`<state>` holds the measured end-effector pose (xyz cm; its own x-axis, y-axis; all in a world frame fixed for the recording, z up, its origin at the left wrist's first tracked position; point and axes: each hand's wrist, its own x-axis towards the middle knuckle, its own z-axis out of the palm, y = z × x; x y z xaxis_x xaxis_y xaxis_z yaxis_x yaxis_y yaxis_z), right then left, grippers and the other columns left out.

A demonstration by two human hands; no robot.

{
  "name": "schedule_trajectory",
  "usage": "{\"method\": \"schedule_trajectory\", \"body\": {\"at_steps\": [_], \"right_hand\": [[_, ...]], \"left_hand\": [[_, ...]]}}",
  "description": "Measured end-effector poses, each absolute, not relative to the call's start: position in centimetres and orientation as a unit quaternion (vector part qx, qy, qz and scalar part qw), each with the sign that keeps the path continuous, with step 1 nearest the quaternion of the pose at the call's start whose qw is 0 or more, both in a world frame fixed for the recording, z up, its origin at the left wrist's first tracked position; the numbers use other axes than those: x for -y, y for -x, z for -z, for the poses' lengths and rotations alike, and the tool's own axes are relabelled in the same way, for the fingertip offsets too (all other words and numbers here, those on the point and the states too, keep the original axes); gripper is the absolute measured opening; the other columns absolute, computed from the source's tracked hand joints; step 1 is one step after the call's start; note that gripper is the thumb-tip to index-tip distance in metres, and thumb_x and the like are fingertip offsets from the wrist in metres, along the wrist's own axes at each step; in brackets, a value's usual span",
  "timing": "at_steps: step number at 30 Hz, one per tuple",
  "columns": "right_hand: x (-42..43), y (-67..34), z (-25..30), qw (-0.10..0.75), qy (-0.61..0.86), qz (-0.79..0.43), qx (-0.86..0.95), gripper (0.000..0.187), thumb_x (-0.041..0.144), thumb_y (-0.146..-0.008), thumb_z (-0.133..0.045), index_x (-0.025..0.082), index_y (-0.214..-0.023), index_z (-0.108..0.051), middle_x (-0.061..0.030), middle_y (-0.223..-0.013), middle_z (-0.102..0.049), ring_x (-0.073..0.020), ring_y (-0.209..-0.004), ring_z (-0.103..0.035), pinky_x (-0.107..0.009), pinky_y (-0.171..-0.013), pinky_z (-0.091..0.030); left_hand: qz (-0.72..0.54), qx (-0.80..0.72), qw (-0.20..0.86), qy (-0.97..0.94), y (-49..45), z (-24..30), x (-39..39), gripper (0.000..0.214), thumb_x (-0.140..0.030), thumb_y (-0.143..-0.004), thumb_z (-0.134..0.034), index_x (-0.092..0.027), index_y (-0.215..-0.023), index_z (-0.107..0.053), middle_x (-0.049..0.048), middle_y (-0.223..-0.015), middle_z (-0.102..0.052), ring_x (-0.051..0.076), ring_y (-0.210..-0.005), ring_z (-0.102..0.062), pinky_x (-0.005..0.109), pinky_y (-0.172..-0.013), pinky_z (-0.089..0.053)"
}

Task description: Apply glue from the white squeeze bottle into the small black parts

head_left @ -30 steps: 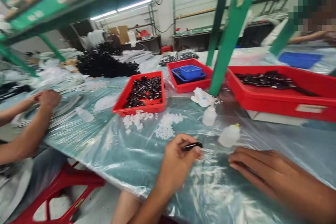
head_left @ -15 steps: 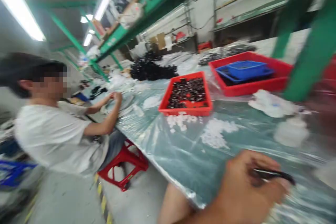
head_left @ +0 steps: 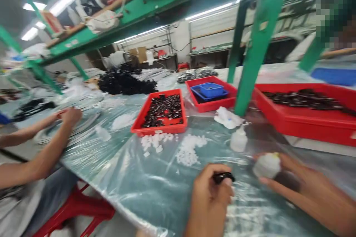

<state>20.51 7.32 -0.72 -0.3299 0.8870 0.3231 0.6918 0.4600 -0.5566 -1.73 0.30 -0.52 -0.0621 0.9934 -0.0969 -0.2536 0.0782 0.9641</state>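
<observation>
Head camera looks down on the left hand (head_left: 209, 199), closed in a pinch on a small black glossy part (head_left: 223, 177) whose long axis runs roughly left to right, its free end pointing toward the right hand (head_left: 302, 185). That hand curls around a small white squeeze bottle (head_left: 266, 165) with a yellowish tip, lying tilted just to the right of the black part; the two are near but apart. Both rest over a table covered in crinkled clear plastic sheeting (head_left: 155, 185), shiny and wrinkled. Just beyond stands a second white bottle (head_left: 238, 140), upright, and a scatter of small white pieces (head_left: 189, 149). Farther out sits a red plastic tray (head_left: 155, 129) heaped with dark glossy parts. At far left, a co-worker's hand (head_left: 71, 115) rests on the sheeting.
</observation>
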Motion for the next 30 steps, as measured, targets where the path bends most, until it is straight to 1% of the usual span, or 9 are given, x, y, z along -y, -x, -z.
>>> {"method": "schedule_trajectory", "body": {"at_steps": [1, 4, 9, 12, 14, 16, 18, 23, 30], "right_hand": [[-7.2, -21.3, -0.3, 0.272, 0.510, -0.194, 0.792, 0.033, 0.057, -0.091, -0.065, 0.029, -0.107, -0.069, -0.0053, -0.102, -0.078, -0.0286, -0.089, -0.077, -0.036, -0.073, -0.063], [-6.5, -21.5, -2.1, 0.270, 0.519, -0.232, 0.777, 0.039, 0.060, -0.095, -0.060, 0.026, -0.113, -0.068, -0.0057, -0.109, -0.076, -0.0296, -0.099, -0.074, -0.040, -0.081, -0.062], [-4.4, -21.6, -2.8, 0.259, 0.495, -0.260, 0.788, 0.055, 0.055, -0.096, -0.066, 0.028, -0.144, -0.055, -0.0093, -0.126, -0.072, -0.0311, -0.117, -0.069, -0.038, -0.086, -0.063], [-3.3, -22.1, -3.2, 0.277, 0.471, -0.206, 0.812, 0.047, 0.051, -0.097, -0.069, 0.031, -0.136, -0.054, -0.0070, -0.125, -0.073, -0.0263, -0.111, -0.072, -0.033, -0.086, -0.064], [-3.1, -22.2, -3.5, 0.294, 0.435, -0.142, 0.839, 0.035, 0.050, -0.099, -0.067, 0.033, -0.129, -0.056, -0.0025, -0.119, -0.074, -0.0217, -0.102, -0.075, -0.027, -0.078, -0.065], [-3.2, -22.1, -3.9, 0.305, 0.398, -0.080, 0.861, 0.031, 0.050, -0.101, -0.063, 0.035, -0.128, -0.058, 0.0004, -0.114, -0.075, -0.0192, -0.096, -0.076, -0.024, -0.073, -0.065], [-3.4, -22.1, -4.1, 0.312, 0.369, -0.034, 0.875, 0.030, 0.048, -0.102, -0.060, 0.034, -0.129, -0.058, 0.0009, -0.114, -0.075, -0.0182, -0.097, -0.076, -0.024, -0.077, -0.066], [-3.7, -22.2, -4.1, 0.316, 0.328, 0.019, 0.890, 0.033, 0.047, -0.102, -0.060, 0.030, -0.130, -0.059, 0.0002, -0.116, -0.076, -0.0172, -0.099, -0.077, -0.022, -0.086, -0.066], [-3.5, -22.2, -4.1, 0.318, 0.316, 0.040, 0.893, 0.033, 0.047, -0.101, -0.060, 0.031, -0.130, -0.061, -0.0002, -0.114, -0.078, -0.0200, -0.098, -0.078, -0.025, -0.085, -0.068]], "left_hand": [[-0.548, -0.476, 0.558, -0.402, 1.8, 0.7, -0.1, 0.028, -0.037, -0.091, -0.070, -0.018, -0.112, -0.073, 0.0020, -0.079, -0.061, 0.012, -0.067, -0.055, 0.021, -0.063, -0.045], [-0.527, -0.480, 0.531, -0.458, 2.0, 0.7, 0.4, 0.027, -0.039, -0.098, -0.063, -0.020, -0.115, -0.072, 0.0036, -0.089, -0.062, 0.011, -0.068, -0.051, 0.021, -0.064, -0.043], [-0.505, -0.466, 0.516, -0.511, 2.5, 0.1, 0.7, 0.022, -0.035, -0.097, -0.069, -0.026, -0.117, -0.076, 0.0041, -0.103, -0.063, 0.011, -0.074, -0.055, 0.019, -0.065, -0.047], [-0.531, -0.459, 0.474, -0.532, 2.4, 0.1, 0.8, 0.020, -0.030, -0.095, -0.072, -0.029, -0.114, -0.079, 0.0051, -0.107, -0.065, 0.015, -0.087, -0.062, 0.020, -0.072, -0.052], [-0.560, -0.461, 0.409, -0.553, 2.2, 0.3, 1.0, 0.024, -0.026, -0.096, -0.071, -0.030, -0.119, -0.079, 0.0050, -0.105, -0.067, 0.016, -0.092, -0.064, 0.022, -0.079, -0.054], [-0.591, -0.470, 0.350, -0.555, 1.9, 0.6, 1.3, 0.029, -0.023, -0.095, -0.072, -0.031, -0.123, -0.077, 0.0040, -0.103, -0.070, 0.015, -0.093, -0.065, 0.021, -0.079, -0.055], [-0.615, -0.476, 0.320, -0.541, 1.8, 0.8, 1.5, 0.028, -0.022, -0.095, -0.073, -0.032, -0.121, -0.077, 0.0029, -0.105, -0.072, 0.015, -0.095, -0.066, 0.019, -0.075, -0.054], [-0.624, -0.490, 0.313, -0.521, 1.9, 1.3, 1.9, 0.018, -0.024, -0.095, -0.073, -0.028, -0.113, -0.077, 0.0035, -0.105, -0.073, 0.012, -0.081, -0.065, 0.019, -0.066, -0.053], [-0.617, -0.487, 0.301, -0.541, 2.3, 1.4, 2.0, 0.021, -0.021, -0.094, -0.074, -0.030, -0.113, -0.075, 0.0013, -0.103, -0.073, 0.011, -0.079, -0.064, 0.019, -0.068, -0.054]]}}
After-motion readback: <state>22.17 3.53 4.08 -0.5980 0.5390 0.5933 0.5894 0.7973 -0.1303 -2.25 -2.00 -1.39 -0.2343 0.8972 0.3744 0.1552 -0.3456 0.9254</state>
